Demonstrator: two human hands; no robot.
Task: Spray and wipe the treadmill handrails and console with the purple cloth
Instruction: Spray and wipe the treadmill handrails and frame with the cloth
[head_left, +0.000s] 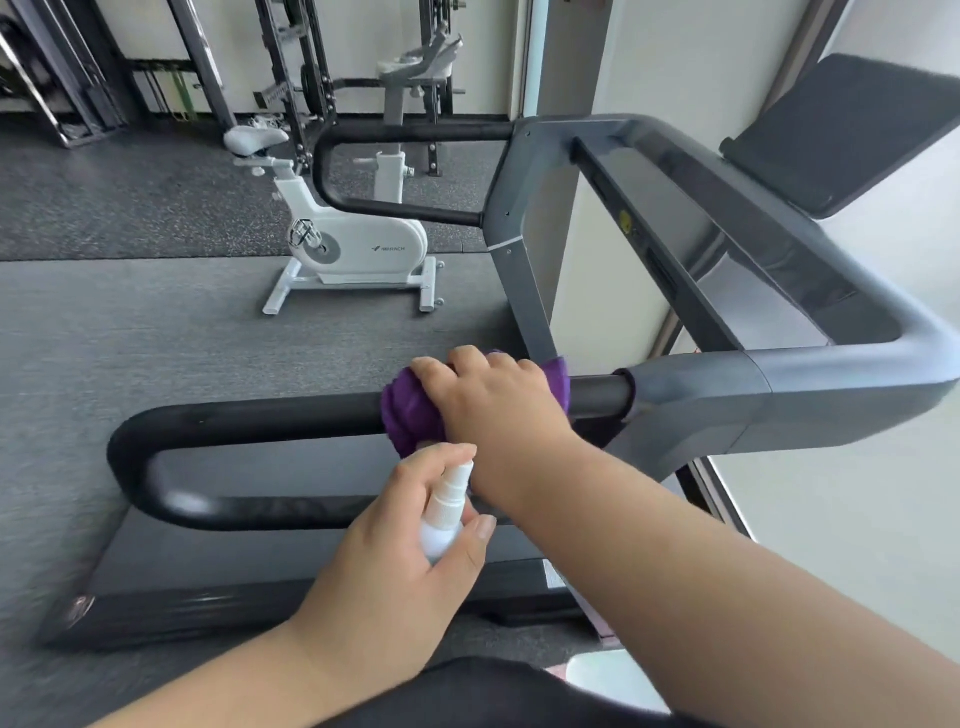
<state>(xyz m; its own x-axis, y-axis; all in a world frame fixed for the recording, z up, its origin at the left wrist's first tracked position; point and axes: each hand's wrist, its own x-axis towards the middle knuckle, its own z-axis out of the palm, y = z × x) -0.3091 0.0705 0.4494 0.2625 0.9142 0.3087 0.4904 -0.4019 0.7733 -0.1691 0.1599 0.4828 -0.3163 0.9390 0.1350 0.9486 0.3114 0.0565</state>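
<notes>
Nearest me, my left hand (415, 551) grips a small white plastic spray bottle (444, 512), nozzle toward the cloth. Just beyond, my right hand (493, 405) clenches the bunched purple cloth (410, 410) around the near black padded treadmill handrail (249, 415), left of the grey console frame (779, 395).

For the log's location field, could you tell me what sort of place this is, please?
Most likely a small gym or fitness room: a treadmill, a white exercise bike and a weight rack stand on dark rubber-like flooring.
</notes>
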